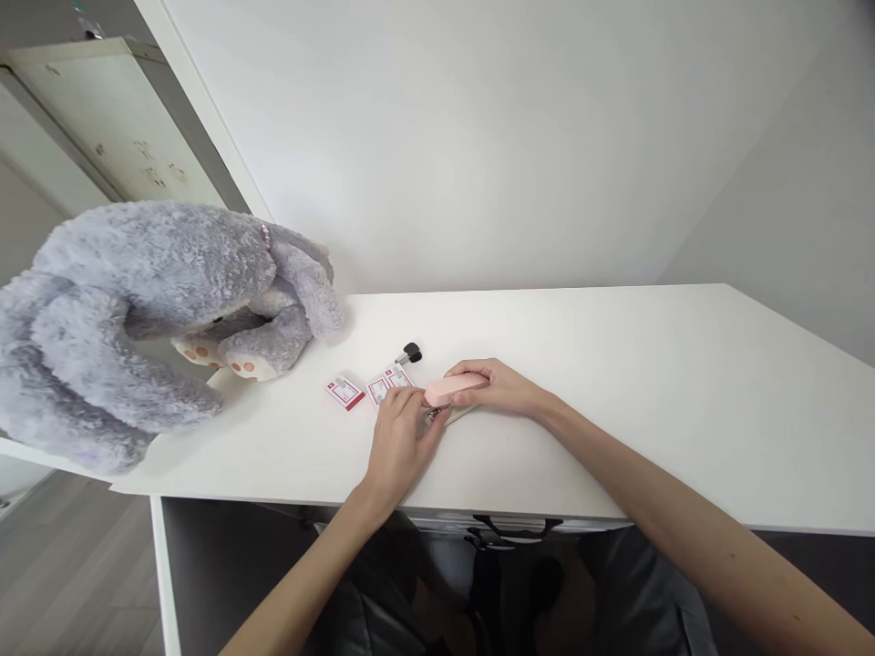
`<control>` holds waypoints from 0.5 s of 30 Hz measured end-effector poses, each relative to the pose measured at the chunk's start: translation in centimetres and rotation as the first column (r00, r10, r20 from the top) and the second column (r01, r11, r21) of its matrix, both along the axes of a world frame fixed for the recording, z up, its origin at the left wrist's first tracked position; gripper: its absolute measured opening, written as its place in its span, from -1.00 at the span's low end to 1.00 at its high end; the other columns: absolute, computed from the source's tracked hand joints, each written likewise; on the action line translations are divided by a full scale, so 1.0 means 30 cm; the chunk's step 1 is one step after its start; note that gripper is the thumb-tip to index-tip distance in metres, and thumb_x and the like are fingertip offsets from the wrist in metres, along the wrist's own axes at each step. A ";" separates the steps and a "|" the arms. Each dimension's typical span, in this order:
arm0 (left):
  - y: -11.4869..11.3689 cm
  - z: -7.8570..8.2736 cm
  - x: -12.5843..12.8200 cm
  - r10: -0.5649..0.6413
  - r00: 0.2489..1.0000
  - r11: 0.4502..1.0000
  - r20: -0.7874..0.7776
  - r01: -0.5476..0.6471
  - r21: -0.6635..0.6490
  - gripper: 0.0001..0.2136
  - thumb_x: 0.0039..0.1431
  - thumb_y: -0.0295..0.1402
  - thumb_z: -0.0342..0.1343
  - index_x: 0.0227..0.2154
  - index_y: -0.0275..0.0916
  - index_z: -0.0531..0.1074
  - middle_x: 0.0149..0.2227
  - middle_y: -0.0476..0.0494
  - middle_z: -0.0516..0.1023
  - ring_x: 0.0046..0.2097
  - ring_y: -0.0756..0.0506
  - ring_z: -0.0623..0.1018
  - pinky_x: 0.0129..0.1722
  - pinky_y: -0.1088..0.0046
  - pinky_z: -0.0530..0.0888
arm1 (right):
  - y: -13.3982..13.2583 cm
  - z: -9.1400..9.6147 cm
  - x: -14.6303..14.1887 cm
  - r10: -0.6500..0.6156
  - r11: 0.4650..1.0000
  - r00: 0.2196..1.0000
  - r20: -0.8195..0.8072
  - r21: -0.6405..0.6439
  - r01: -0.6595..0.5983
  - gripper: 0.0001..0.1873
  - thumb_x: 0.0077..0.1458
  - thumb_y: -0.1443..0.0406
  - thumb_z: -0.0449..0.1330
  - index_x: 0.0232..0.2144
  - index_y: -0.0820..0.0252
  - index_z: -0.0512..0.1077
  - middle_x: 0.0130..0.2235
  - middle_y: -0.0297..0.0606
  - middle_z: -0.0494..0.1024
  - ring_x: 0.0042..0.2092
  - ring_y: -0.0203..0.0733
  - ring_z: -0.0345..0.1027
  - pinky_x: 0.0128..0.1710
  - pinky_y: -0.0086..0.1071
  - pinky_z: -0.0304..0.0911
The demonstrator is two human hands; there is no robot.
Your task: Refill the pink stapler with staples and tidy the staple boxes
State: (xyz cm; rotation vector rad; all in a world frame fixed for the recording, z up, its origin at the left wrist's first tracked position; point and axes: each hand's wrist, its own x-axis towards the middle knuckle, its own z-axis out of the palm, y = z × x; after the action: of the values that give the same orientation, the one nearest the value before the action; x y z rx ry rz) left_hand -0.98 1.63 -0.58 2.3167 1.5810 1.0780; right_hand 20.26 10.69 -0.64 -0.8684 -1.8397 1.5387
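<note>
At the far left a grey plush elephant point(137, 319) slumps on the left end of the white bench point(649, 410), its head hanging over the edge and its spotted feet pointing toward the middle. Behind it, up in the corner, a pale cabinet door point(109, 118) stands against the wall.

Right of the toy's feet a small red-and-white box point(345, 392) lies flat on the bench. Just beside it lie two more little boxes point(388, 384) of the same kind, close together, partly covered by fingertips. A small black-and-silver object point(409, 353) lies just behind them, apart from both hands; what it is cannot be told.

The left hand point(403, 442) comes up from the near edge, its fingers curled and bunched at the front end of the pink stapler point(457, 387), where a bit of metal shows. Whether they pinch anything there cannot be told.

The stapler lies near the middle of the bench, a little left of centre, with its front end pointing left. The right hand point(502, 387) reaches in from the right and closes over its rear half, fingers laid along the top and the thumb hidden beneath.
</note>
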 end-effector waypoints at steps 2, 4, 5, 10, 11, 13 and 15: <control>0.000 -0.001 -0.001 0.000 1.000 1.000 -0.007 0.000 -0.005 -0.86 0.39 -0.28 0.15 -0.29 -0.17 0.38 -0.18 -0.13 0.54 -0.03 -0.21 0.46 -0.01 0.19 0.45 | 0.000 -0.003 -0.001 0.005 1.000 1.000 -0.012 -0.003 -0.005 -0.57 0.00 0.06 0.49 -0.11 0.07 0.61 -0.10 -0.29 0.64 -0.04 -0.04 0.47 -0.06 -0.26 0.30; 0.000 -0.003 -0.002 0.000 1.000 1.000 -0.013 0.000 -0.009 -0.85 0.40 -0.27 0.14 -0.30 -0.17 0.36 -0.19 -0.13 0.53 -0.05 -0.21 0.47 -0.03 0.20 0.45 | 0.000 -0.004 -0.001 0.008 1.000 1.000 -0.019 -0.010 -0.008 -0.57 0.00 0.05 0.49 -0.11 0.07 0.61 -0.09 -0.29 0.64 -0.04 -0.04 0.47 -0.06 -0.26 0.31; 0.000 -0.003 -0.002 0.001 1.000 1.000 -0.017 -0.002 -0.011 -0.84 0.40 -0.27 0.14 -0.30 -0.17 0.36 -0.20 -0.12 0.52 -0.07 -0.20 0.47 -0.04 0.20 0.44 | -0.001 -0.004 -0.001 0.007 1.000 1.000 -0.022 -0.013 -0.007 -0.56 0.00 0.05 0.50 -0.11 0.07 0.61 -0.10 -0.29 0.64 -0.05 -0.05 0.48 -0.06 -0.26 0.31; 0.002 -0.005 -0.002 0.008 0.999 1.000 -0.038 -0.009 -0.028 -0.84 0.40 -0.26 0.12 -0.30 -0.17 0.34 -0.25 -0.11 0.49 -0.12 -0.20 0.47 -0.08 0.20 0.43 | -0.006 0.003 -0.002 0.019 0.999 0.999 -0.037 -0.031 -0.020 -0.56 0.01 0.03 0.49 -0.11 0.06 0.60 -0.10 -0.30 0.63 -0.06 -0.06 0.48 -0.06 -0.26 0.32; 0.002 -0.006 -0.002 0.009 0.999 0.999 -0.040 -0.011 -0.033 -0.84 0.40 -0.25 0.12 -0.30 -0.17 0.34 -0.25 -0.12 0.48 -0.12 -0.20 0.47 -0.09 0.20 0.43 | -0.008 0.005 -0.002 0.022 0.999 0.999 -0.040 -0.033 -0.023 -0.56 0.01 0.02 0.49 -0.11 0.06 0.60 -0.10 -0.30 0.63 -0.06 -0.06 0.48 -0.06 -0.26 0.32; 0.002 -0.007 -0.002 0.011 0.999 0.999 -0.045 -0.013 -0.041 -0.84 0.40 -0.25 0.11 -0.29 -0.17 0.35 -0.26 -0.12 0.48 -0.13 -0.21 0.47 -0.10 0.20 0.43 | -0.010 0.008 -0.002 0.020 0.999 0.999 -0.042 -0.034 -0.022 -0.56 0.00 0.02 0.49 -0.12 0.06 0.60 -0.10 -0.30 0.63 -0.06 -0.05 0.48 -0.07 -0.26 0.32; 0.002 -0.008 -0.003 0.012 0.999 0.999 -0.047 -0.014 -0.044 -0.84 0.40 -0.24 0.10 -0.30 -0.17 0.36 -0.26 -0.13 0.48 -0.14 -0.21 0.47 -0.11 0.20 0.43 | -0.012 0.010 -0.003 0.019 0.999 0.999 -0.041 -0.035 -0.020 -0.56 0.00 0.02 0.50 -0.12 0.07 0.60 -0.11 -0.30 0.63 -0.06 -0.05 0.48 -0.07 -0.26 0.33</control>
State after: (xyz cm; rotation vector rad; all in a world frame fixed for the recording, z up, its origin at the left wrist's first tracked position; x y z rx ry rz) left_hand -1.06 1.69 -0.83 2.3221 1.6219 0.9882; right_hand 20.17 10.34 -0.34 -0.8312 -1.8026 1.5936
